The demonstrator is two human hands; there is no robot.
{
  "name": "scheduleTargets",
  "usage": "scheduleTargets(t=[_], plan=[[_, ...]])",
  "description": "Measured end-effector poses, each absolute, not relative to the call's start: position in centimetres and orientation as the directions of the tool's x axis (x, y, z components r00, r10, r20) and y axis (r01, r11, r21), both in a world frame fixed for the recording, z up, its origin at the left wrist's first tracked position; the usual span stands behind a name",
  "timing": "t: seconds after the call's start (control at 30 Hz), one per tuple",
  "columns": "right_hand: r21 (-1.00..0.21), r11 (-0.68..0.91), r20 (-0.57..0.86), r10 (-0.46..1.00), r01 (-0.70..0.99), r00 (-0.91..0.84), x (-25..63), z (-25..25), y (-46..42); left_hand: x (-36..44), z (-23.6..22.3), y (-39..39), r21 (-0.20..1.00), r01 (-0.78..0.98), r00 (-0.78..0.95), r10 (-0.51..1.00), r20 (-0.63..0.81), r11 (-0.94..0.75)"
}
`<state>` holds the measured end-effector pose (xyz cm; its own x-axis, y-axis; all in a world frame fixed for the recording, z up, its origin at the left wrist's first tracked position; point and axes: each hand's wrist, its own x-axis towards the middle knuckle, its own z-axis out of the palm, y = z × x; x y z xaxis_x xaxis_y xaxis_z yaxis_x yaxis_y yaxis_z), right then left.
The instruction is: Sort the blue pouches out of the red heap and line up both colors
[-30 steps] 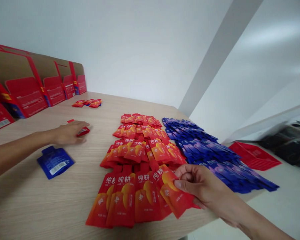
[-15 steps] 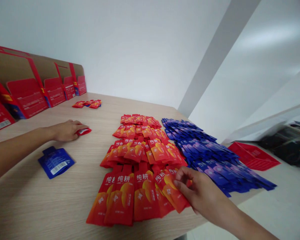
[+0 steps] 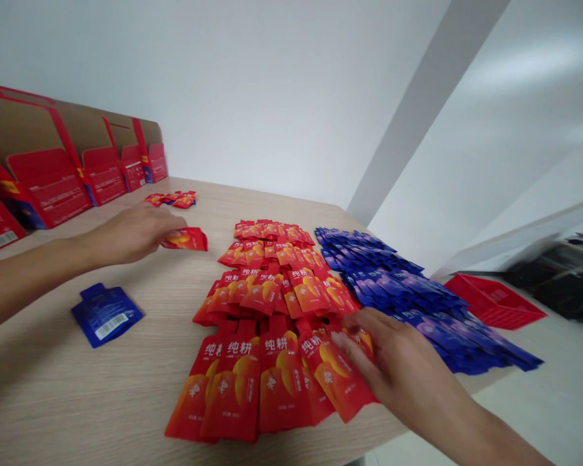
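Observation:
My left hand is closed on the edge of a red pouch, held just above the table. Below that hand a blue pouch lies flat, its barcode label facing up. On the near right, my right hand pinches a red pouch at the right end of the front row, thumb on top; its other fingers are partly hidden. Overlapping red pouches with orange fruit pictures lie in several rows. Beside them on the right are rows of blue pouches.
Red display boxes with open fronts stand along the left of the wooden table. A small pile of red pouches lies at the back left. Past the right edge sits a red basket. A white wall rises behind.
My left hand has lifted the red pouch and moved it slightly up and right, its printed front now showing. My right hand has shifted slightly right over the front row.

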<state>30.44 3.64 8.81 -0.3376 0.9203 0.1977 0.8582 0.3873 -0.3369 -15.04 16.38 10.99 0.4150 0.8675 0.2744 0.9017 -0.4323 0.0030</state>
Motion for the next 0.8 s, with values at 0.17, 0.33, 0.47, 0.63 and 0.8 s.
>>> scheduleTargets(t=[0.17,0.33,0.47,0.63,0.8], plan=[[-0.560,0.471,0.188,0.874,0.682,-0.449,26.3,11.4,4.4,-2.4,13.8,12.3,0.158,0.543,0.830,0.556,0.047,-0.825],[-0.691,0.419,0.019,0.825,0.590,-0.564,24.5,11.6,5.6,4.0,13.0,10.7,0.170,0.264,0.959,0.277,0.056,-0.949],[-0.814,0.224,-0.086,0.866,0.536,-0.492,26.0,11.0,5.6,3.2,13.6,10.5,0.235,0.353,0.875,0.408,0.259,-0.906],[-0.894,-0.163,-0.316,0.889,0.417,-0.330,28.3,9.3,4.0,-4.1,13.6,10.7,0.222,0.707,0.598,0.735,0.319,-0.672],[-0.887,-0.276,-0.408,0.846,0.371,-0.344,28.9,6.8,3.4,-16.1,8.0,11.2,0.233,0.916,0.344,0.938,-0.039,-0.326]])
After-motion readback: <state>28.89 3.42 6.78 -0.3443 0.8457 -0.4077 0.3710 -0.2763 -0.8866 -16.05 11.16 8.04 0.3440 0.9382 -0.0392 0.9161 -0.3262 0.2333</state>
